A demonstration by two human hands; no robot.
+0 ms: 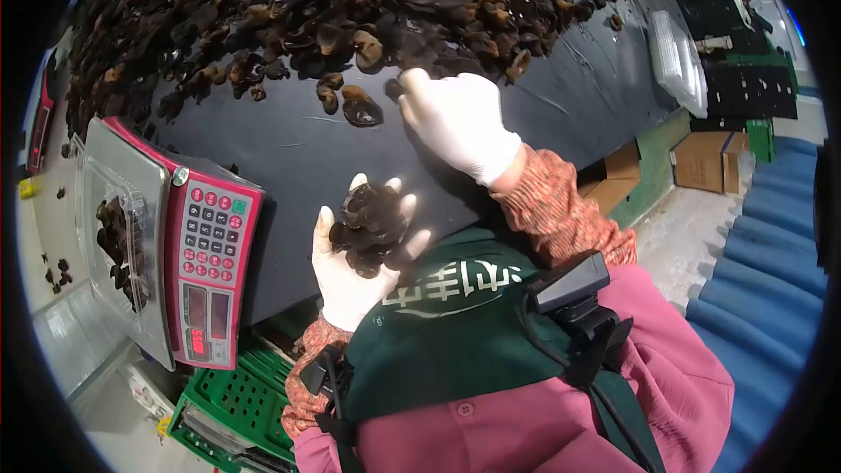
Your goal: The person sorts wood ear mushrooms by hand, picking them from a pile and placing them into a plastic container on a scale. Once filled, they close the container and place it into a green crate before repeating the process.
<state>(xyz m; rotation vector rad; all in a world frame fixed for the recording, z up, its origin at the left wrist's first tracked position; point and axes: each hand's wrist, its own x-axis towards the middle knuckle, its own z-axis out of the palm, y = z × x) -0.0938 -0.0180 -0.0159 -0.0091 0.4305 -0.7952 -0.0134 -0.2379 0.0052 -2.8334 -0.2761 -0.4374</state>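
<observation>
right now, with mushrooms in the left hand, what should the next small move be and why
Probably firm up the right hand's pinch on the dark mushroom piece: it sits at the fingertips, near the edge of the pile of wood ear mushrooms, but how securely it is gripped is unclear. The left hand cups a clump that it could perhaps join.

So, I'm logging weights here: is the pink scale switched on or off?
On: red digits glow on the display panel of the pink scale, below its keypad in the picture.
</observation>
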